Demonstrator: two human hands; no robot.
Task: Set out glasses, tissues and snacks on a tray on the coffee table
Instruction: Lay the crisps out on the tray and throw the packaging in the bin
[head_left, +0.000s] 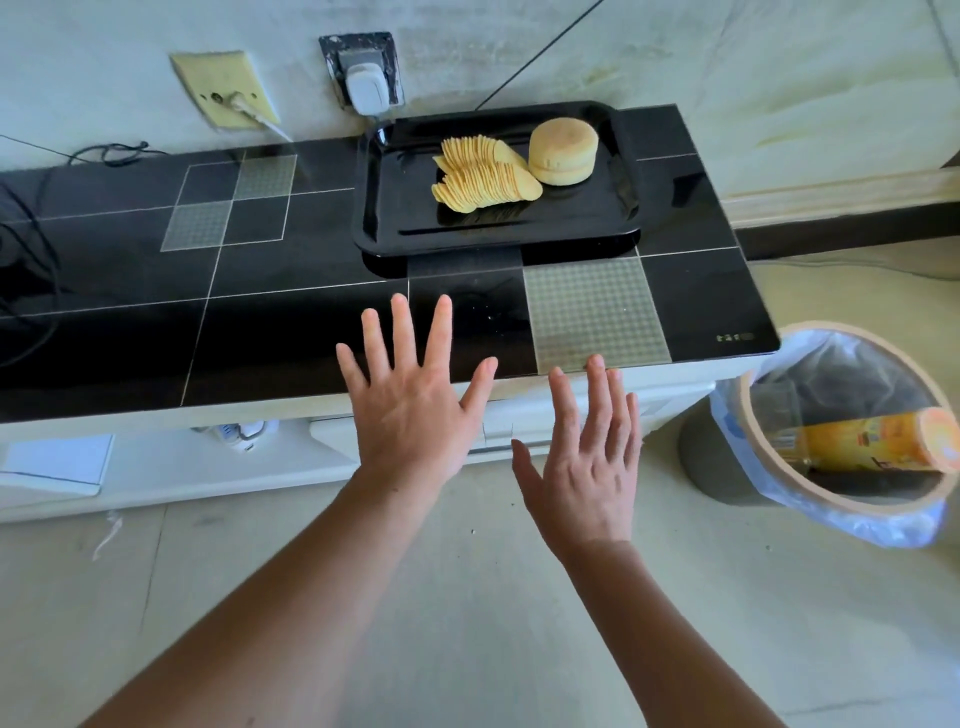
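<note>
Tray (395, 228) at the far right of the black surface (291, 332) | snacks done: we see crisps (483, 176) touching 1 round cake (563, 150) | left: glasses, tissues, neither in view | left hand (410, 410) and right hand (587, 467) both spread flat, fingers apart, holding nothing | crisp can (878, 441) in bin (769, 467)

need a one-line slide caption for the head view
Both open hands, left and right, hover before a glossy black tray bearing fanned yellow crisps and a round cake.

Bin (852, 499) and its can (883, 441) cut off right.
</note>
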